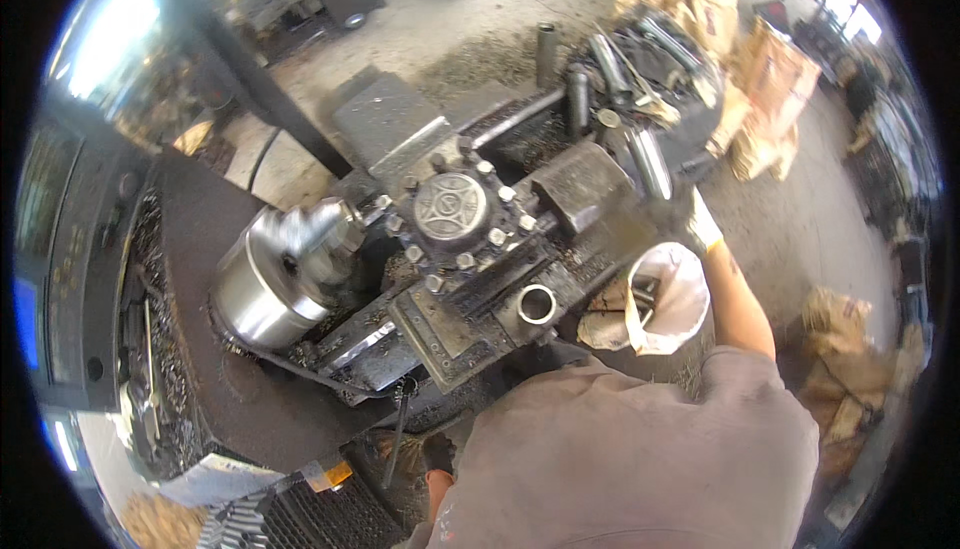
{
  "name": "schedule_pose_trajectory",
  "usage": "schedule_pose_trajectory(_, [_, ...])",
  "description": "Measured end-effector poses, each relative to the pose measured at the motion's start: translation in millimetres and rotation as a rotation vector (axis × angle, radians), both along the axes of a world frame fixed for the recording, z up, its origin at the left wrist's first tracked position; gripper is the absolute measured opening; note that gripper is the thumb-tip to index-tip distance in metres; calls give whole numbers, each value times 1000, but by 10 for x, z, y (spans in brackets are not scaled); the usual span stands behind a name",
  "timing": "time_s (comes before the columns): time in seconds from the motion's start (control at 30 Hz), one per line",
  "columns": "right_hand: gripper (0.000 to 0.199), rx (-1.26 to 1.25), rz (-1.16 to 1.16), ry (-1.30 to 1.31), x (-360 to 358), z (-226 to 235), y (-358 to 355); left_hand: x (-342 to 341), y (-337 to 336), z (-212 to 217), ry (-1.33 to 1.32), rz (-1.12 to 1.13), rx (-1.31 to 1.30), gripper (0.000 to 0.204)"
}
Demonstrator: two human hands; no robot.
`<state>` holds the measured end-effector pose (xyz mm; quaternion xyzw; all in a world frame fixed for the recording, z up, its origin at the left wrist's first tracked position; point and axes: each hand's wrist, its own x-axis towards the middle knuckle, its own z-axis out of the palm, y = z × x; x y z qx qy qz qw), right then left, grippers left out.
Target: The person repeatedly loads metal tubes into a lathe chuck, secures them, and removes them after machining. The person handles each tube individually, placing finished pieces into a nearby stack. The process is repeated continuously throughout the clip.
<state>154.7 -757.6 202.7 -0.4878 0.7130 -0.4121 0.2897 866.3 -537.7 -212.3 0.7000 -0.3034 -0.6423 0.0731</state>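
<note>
Evidently, we have the right hand [704, 225], in a pale glove, stretched out beside the lower end of a bright metal cylinder [652, 164]; its fingers are too blurred and hidden for us to tell whether they grip the piece or stand apart from it. Down low, our left hand [438, 452] wears a dark glove near a long metal handle [397, 439], and we cannot tell whether its fingers are spread or closed, or touch anything. The cylinder leans at the right end of the lathe, with more tubes [611, 69] just beyond it. Nearer to us, a white bucket [692, 314] holds some metal pieces, and an upright ring-ended tube [537, 304] stands on the carriage. Left of that come the bolted tool post [450, 211] and the steel chuck [265, 299], whose jaw end is smeared with blur, so we judge that it is turning. Brown sacks [780, 79] stand on the floor further out. We take the step in hand to be handling a piece at the right end while the machine runs; the next move would call for a firm grasp round the cylinder, with sleeve and glove well clear of the chuck.
</note>
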Motion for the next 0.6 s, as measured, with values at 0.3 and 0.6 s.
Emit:
schedule_pose_trajectory(0.3, [43, 652, -426, 509, -593, -1947, 1535, -27, -540, -26, -181, 21, -226, 23])
schedule_pose_trajectory(0.6, [62, -126, 708, 289, 1603, 729, 166, -343, -273, 258, -156, 212, -242, 30])
